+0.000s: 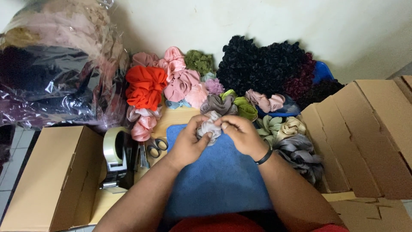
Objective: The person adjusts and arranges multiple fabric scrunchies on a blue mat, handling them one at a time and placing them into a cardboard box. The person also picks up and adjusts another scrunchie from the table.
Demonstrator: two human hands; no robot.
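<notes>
Both hands meet over a blue felt-like cloth mat (219, 176) on the wooden table. The left hand (187, 144) and the right hand (241, 134) together pinch a pale grey satin scrunchie (209, 127), fingers closed on its gathered fabric just above the mat's far edge. Behind it lies a heap of fabric scrunchies (red-orange (146, 86), pink (180, 79), olive green (198, 61), black velvet (262, 64)). A tape dispenser with a pale roll (115, 157) and small scissors (157, 146) sit left of the mat. Open cardboard boxes stand at the left (47, 176) and right (369, 133).
</notes>
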